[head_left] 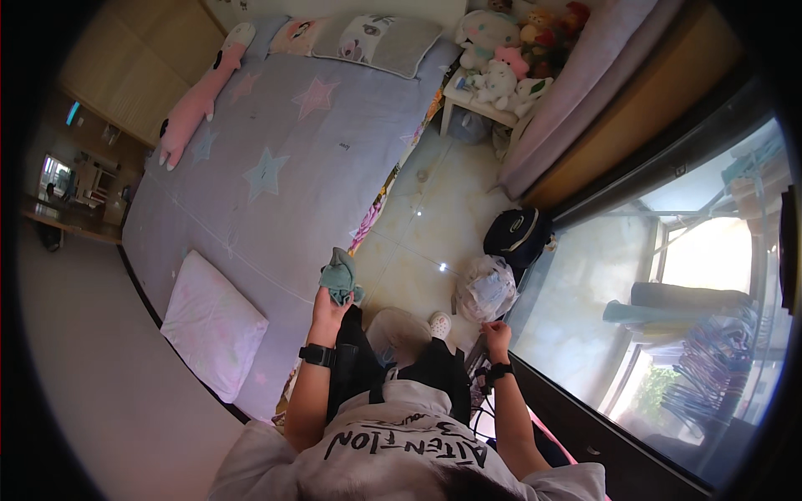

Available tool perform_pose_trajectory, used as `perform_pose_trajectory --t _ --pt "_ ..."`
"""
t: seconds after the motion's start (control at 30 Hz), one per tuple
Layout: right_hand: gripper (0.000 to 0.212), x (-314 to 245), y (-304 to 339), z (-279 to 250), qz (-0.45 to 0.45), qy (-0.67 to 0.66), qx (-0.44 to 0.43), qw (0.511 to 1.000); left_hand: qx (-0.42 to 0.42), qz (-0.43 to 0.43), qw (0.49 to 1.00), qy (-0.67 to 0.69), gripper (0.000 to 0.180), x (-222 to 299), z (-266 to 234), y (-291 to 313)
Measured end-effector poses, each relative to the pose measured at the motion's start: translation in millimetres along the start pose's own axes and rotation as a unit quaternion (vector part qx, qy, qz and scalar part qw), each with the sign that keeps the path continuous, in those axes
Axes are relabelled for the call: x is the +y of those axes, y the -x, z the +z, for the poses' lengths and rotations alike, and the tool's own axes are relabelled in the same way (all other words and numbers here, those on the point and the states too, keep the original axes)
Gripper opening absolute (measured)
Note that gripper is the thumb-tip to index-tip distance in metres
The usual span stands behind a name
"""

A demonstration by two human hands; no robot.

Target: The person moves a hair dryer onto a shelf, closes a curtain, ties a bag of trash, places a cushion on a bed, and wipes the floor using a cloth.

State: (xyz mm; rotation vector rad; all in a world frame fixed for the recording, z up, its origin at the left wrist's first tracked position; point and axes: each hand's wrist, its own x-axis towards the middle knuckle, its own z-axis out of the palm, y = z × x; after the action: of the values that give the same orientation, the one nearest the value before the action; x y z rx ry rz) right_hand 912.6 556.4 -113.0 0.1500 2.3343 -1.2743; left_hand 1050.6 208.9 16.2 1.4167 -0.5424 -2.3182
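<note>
A crumpled green cloth (338, 277) is bunched in my left hand (329, 311), which is closed around its lower part beside the bed's edge. My right hand (497, 336) is closed near the window side, just below a white plastic bag (487, 288) on the floor. Whether its fingers hold anything is too small to make out. Dark bands circle both my wrists. Between my legs, a pale, see-through bag-like thing (399, 332) shows in part.
The bed (242, 217) fills the left, with a pink pillow (215, 326) near its edge and a long pink plush toy (196, 104) farther off. A black bag (518, 236) stands by the window. Several plush toys (493, 79) crowd a small white table (478, 106).
</note>
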Motion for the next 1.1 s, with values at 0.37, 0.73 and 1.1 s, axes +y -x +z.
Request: perform_pose_trajectory --t 0.37,0.73,1.1 --pt "0.013 -35.9 12.5 73.3 0.098 -0.096 0.032 0.99 -0.098 -0.054 0.993 -0.026 0.026 84.2 29.3 -98.9" --pt "0.014 -64.5 -25.2 63.6 0.094 -0.068 -0.029 0.993 -0.055 -0.024 0.998 0.036 0.023 117.8 38.8 -135.1" --pt "0.013 2.0 -60.1 -18.9 0.27 -0.297 -0.001 0.916 -0.058 -0.059 0.997 0.006 0.023 32.3 139.7 -120.7"
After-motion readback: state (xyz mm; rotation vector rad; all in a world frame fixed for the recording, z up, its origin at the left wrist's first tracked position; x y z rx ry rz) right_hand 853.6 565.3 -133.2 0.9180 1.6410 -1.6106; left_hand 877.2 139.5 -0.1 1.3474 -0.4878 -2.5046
